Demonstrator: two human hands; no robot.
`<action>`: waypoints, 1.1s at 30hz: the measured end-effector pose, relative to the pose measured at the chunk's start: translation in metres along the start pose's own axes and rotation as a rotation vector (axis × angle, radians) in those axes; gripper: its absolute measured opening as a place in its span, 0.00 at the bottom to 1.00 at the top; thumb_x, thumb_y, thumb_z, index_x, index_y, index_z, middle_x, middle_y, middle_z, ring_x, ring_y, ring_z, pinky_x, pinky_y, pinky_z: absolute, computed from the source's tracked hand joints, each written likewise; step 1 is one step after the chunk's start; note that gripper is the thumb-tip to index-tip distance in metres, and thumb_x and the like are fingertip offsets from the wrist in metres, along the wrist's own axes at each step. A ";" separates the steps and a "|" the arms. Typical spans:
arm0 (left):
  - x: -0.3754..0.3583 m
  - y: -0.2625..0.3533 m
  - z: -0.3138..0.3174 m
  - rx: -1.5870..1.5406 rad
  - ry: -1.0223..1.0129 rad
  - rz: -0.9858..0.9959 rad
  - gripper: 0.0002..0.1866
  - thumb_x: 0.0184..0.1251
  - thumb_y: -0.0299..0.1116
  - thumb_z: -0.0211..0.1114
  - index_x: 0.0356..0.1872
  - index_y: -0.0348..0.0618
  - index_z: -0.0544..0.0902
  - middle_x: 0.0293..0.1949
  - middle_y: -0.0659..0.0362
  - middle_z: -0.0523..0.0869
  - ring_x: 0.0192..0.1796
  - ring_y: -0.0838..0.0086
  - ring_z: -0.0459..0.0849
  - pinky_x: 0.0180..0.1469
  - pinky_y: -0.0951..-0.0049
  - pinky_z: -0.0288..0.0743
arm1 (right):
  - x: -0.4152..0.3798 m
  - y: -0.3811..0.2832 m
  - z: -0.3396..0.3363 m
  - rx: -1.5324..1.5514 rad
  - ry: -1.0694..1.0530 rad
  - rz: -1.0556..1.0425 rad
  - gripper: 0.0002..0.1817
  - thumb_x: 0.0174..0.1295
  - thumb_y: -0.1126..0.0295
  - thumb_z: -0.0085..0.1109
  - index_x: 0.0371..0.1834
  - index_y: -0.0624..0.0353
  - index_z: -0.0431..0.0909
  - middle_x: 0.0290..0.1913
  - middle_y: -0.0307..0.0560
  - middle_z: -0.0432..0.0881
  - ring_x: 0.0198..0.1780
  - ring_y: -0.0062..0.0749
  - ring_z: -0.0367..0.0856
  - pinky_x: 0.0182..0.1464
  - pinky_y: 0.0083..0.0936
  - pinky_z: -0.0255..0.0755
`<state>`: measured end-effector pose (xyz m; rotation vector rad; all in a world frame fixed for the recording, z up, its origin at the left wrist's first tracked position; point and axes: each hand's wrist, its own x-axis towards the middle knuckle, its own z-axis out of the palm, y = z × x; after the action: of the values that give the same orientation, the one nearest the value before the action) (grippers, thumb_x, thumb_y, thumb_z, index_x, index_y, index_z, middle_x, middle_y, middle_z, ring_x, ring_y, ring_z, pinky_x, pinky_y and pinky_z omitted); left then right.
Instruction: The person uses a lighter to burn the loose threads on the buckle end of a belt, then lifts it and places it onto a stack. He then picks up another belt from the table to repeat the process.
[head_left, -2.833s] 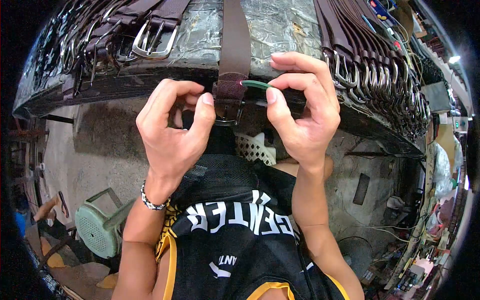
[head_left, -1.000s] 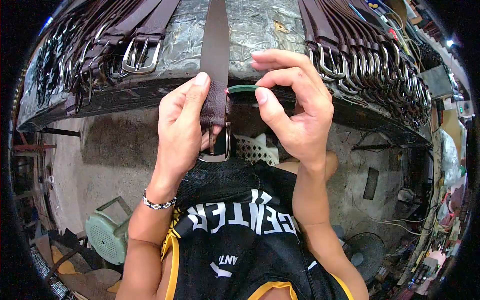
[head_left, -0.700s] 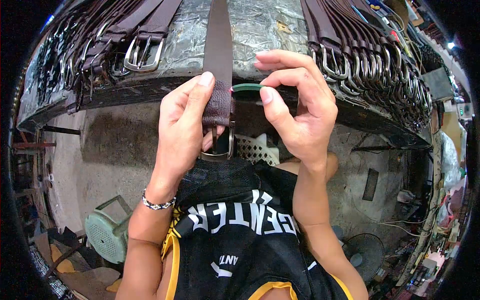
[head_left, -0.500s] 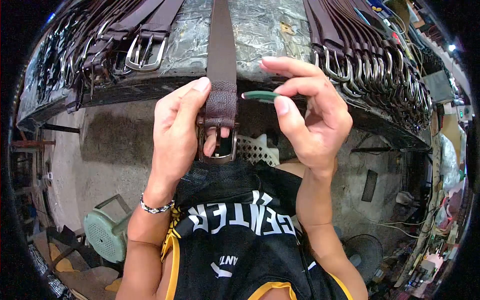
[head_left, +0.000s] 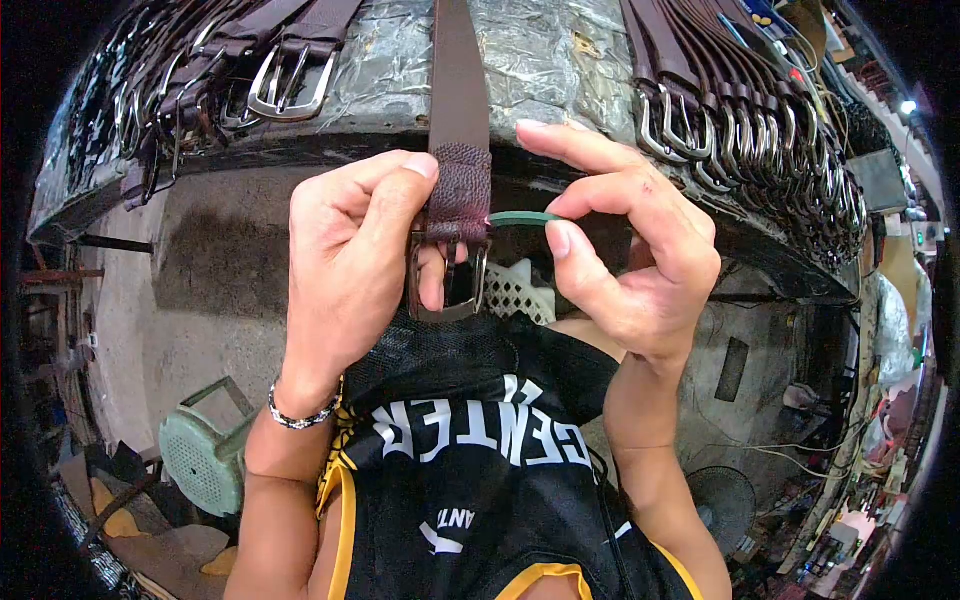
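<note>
The left hand [head_left: 345,270] is gripping the brown belt [head_left: 458,120] at its buckle [head_left: 447,285] (hanging off the bench [head_left: 540,60] edge), while the right hand's [head_left: 635,255] fingers are pinching a green, perhaps plastic, tool [head_left: 520,218] at three o'clock of the folded end, seemingly mid-job.

Foil-wrapped workbench [head_left: 560,60] above, bare concrete floor [head_left: 190,290], green plastic stool [head_left: 200,455], floor fan [head_left: 722,500] lower right.

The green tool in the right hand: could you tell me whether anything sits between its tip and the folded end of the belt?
Nothing visible does. The green tool, pinched by the right hand, reaches straight to the belt, which the left hand grips from the opposite side by the buckle.
</note>
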<state>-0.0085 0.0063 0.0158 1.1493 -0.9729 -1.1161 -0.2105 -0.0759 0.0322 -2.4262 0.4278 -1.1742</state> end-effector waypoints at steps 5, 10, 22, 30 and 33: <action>0.000 0.000 0.000 0.004 -0.007 -0.007 0.21 0.85 0.37 0.53 0.41 0.29 0.86 0.26 0.54 0.87 0.15 0.80 0.77 0.16 0.81 0.66 | 0.002 0.000 0.000 -0.012 -0.014 -0.020 0.07 0.55 0.82 0.67 0.37 0.69 0.82 0.56 0.70 0.87 0.59 0.52 0.88 0.66 0.42 0.77; 0.001 0.000 0.001 -0.006 -0.019 0.002 0.20 0.85 0.37 0.53 0.40 0.30 0.86 0.26 0.54 0.87 0.15 0.80 0.77 0.17 0.81 0.66 | 0.002 0.000 0.000 0.001 -0.013 -0.010 0.07 0.55 0.81 0.67 0.36 0.69 0.81 0.55 0.69 0.87 0.58 0.52 0.88 0.67 0.44 0.76; 0.000 -0.001 -0.002 -0.053 -0.099 -0.073 0.16 0.87 0.40 0.53 0.48 0.36 0.82 0.29 0.58 0.86 0.20 0.82 0.78 0.22 0.79 0.71 | -0.011 -0.016 0.002 0.340 0.303 0.278 0.04 0.61 0.81 0.63 0.39 0.67 0.81 0.53 0.60 0.88 0.53 0.43 0.89 0.63 0.37 0.80; 0.010 -0.023 -0.016 -0.670 -0.501 -0.313 0.31 0.88 0.47 0.41 0.74 0.27 0.68 0.62 0.41 0.85 0.32 0.72 0.90 0.25 0.77 0.86 | -0.028 -0.027 0.000 0.613 0.540 0.415 0.05 0.71 0.76 0.59 0.43 0.67 0.79 0.51 0.62 0.87 0.43 0.38 0.89 0.44 0.28 0.84; 0.015 -0.016 -0.014 -0.722 -0.604 -0.358 0.30 0.89 0.49 0.44 0.75 0.33 0.70 0.68 0.48 0.82 0.31 0.75 0.88 0.23 0.80 0.81 | -0.026 -0.033 0.001 0.678 0.585 0.447 0.05 0.71 0.74 0.57 0.42 0.66 0.78 0.51 0.61 0.87 0.43 0.40 0.90 0.41 0.29 0.83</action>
<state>0.0056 -0.0071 -0.0024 0.3918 -0.6979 -1.9696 -0.2227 -0.0352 0.0304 -1.3151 0.5814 -1.4916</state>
